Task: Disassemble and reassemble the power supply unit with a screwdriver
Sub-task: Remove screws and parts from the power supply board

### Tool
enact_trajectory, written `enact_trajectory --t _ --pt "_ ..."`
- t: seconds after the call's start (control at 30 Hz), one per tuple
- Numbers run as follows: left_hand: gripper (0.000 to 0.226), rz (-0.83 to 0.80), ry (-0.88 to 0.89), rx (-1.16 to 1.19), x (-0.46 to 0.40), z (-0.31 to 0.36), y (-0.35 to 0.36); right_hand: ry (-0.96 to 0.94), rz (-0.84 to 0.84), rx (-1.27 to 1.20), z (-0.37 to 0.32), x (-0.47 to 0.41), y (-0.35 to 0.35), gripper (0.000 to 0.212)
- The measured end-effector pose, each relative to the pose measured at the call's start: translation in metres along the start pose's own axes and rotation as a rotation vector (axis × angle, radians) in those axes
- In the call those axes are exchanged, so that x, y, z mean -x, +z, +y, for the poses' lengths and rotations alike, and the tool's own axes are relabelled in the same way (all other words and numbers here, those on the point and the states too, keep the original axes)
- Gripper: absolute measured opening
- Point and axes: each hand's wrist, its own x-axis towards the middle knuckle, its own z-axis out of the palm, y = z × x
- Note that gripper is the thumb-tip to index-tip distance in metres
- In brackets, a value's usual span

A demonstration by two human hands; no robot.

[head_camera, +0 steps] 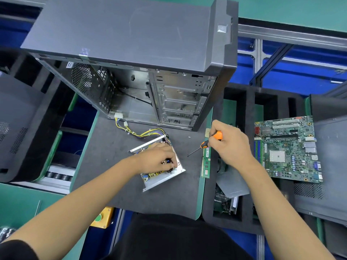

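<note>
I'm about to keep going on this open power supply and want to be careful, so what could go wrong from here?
1. The left hand rests on the bare board inside the open power supply; its fingers could bend parts or meet stored charge.
2. A small loose screw lies on the dark mat and could easily get knocked away.
3. The screwdriver in the right hand points beside the memory stick; a slip might scratch it.

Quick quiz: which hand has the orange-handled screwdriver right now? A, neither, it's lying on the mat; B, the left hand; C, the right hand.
C: the right hand grips the screwdriver, tip off the mat, while the left hand rests on the open power supply unit.
</note>
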Motion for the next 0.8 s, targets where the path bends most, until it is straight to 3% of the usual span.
enact_trajectory --t 0.2,0.33,0.8 --pt "0.018 0.295 -0.018 0.007 0.002 -0.003 0.021 -0.049 -0.111 0.085 -0.001 -0.005 0.037 0.016" --pt "0.023 0.303 -0.125 0.074 -0.007 0.002 0.021 -0.079 -0.140 0.122 -0.001 -0.007 0.051 0.016" --pt "0.021 0.341 -0.085 0.070 -0.015 -0.005 0.026 -0.134 -0.174 0.200 -0.003 -0.011 0.065 0.016"
